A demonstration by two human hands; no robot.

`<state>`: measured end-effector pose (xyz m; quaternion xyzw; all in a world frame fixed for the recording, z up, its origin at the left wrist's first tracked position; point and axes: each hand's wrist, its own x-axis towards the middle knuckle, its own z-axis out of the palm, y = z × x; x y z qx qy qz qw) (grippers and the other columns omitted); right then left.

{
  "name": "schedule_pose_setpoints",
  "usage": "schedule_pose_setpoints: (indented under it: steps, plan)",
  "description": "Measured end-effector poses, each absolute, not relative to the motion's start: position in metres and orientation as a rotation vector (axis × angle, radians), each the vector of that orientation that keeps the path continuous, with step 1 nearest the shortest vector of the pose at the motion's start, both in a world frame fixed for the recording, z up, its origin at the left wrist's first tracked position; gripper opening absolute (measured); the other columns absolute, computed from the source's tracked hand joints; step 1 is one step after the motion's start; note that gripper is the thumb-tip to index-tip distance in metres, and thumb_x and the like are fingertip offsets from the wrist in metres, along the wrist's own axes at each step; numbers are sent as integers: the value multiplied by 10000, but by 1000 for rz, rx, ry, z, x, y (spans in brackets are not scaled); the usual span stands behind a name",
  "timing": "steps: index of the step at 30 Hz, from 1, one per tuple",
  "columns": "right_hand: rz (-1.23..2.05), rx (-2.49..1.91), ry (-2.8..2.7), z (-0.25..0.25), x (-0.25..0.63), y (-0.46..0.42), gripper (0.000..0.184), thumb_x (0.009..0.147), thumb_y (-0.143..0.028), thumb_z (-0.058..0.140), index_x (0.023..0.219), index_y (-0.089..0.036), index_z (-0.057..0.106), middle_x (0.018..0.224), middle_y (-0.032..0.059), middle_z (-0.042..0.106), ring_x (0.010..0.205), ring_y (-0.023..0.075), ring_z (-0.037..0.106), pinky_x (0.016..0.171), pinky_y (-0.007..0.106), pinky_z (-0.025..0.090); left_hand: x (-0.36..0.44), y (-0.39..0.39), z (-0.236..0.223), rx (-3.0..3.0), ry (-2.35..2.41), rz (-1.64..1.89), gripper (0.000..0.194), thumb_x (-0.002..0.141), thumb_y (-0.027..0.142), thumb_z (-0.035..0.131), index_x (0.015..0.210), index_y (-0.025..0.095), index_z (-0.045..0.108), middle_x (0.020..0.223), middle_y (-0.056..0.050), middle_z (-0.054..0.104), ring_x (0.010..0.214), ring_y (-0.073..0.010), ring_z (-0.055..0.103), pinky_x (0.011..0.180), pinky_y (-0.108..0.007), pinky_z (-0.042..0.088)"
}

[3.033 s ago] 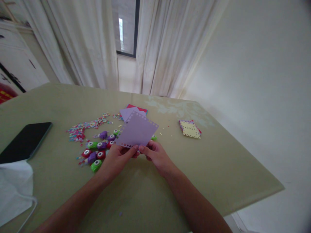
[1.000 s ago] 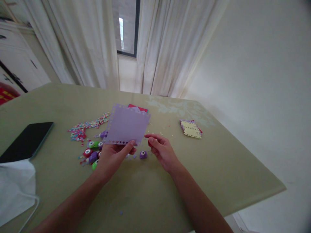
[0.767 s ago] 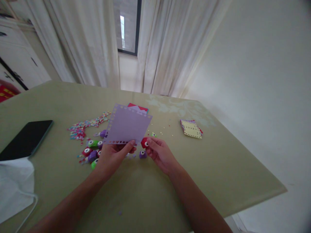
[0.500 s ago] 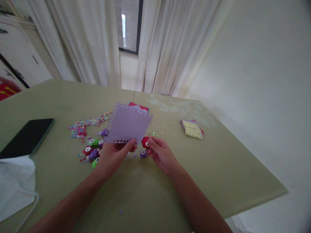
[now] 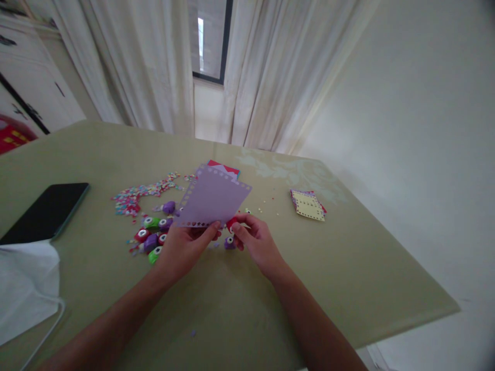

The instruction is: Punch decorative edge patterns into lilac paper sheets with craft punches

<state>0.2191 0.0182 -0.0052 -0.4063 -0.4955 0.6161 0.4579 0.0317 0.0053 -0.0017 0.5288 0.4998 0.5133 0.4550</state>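
My left hand [image 5: 192,243] pinches the near edge of a purple sheet of paper [image 5: 214,200], which is tilted up off the table. Small shapes are punched along several of its edges, with hearts and stars along the near one. Close by, my right hand [image 5: 258,245] grips a red craft punch [image 5: 231,223] at the sheet's near right corner. The fingers hide part of that punch. On the table under it stands a purple craft punch [image 5: 229,242]. Several more red, green and purple punches [image 5: 150,242] lie left of my left hand, partly covered by it.
Colourful paper confetti [image 5: 133,198] is spread at the left. Coloured paper [image 5: 224,169] lies behind the held sheet. A stack of punched cards [image 5: 308,206] is to the right. A black phone or tablet [image 5: 46,210] and a white face mask [image 5: 29,288] lie far left.
Both hands were on the sheet at first. My right hand then came away, took up the red punch and brought it to the sheet's right corner. The sheet has since turned slightly.
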Motion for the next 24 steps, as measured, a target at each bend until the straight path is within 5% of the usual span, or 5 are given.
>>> schedule_pose_setpoints:
  steps: [6,11,24]
  plan:
    - [1535,-1036,-1298,-9,219,19,484,828,-671,808,849,-195,720,715,5,647,635,149,568,613,290,430,31,6,-4,1452,1207,1180,244,881,430,756,896,188,788,791,-57,819,710,-247,774,640,-308,605]
    - [1620,-1071,-1248,-10,220,17,473,786,-635,865,783,-192,698,665,-23,577,582,116,453,566,275,319,29,6,-3,1499,1241,1148,343,926,478,678,738,204,763,648,-31,760,612,-214,719,541,-269,541]
    - [1659,-1084,-1155,-11,216,16,539,744,-698,868,758,-188,693,667,-7,594,545,106,388,521,282,222,31,5,-3,1483,1227,1168,280,896,453,727,792,201,794,641,-17,762,583,-207,715,520,-259,524]
